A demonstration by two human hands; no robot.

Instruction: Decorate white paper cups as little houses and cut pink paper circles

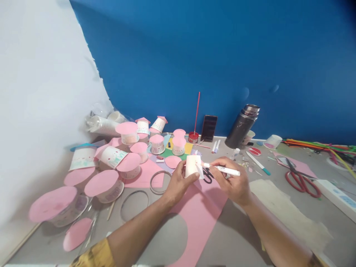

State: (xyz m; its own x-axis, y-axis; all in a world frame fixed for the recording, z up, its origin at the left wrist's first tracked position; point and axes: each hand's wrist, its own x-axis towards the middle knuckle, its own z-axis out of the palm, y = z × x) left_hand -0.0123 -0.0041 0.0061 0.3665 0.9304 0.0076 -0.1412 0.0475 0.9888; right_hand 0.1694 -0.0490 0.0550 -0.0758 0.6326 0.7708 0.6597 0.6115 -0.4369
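My left hand [178, 183] is closed around a small white paper cup [193, 165], held above the table. A white marker [222, 170] is pinched in my right hand [232, 181], its tip touching the cup's side. Under both hands lies a pink paper sheet [200, 218] with a round hole cut out of it. Black-handled scissors [207, 175] lie just behind the cup.
Several upturned cups with pink round tops [105, 185] crowd the left side. Two wire rings [158, 182] lie near my left hand. A dark flask [241, 126], a phone [208, 128], a red pot with a stick [193, 136], red scissors [302, 181] and pipe cleaners [319, 146] stand behind and right.
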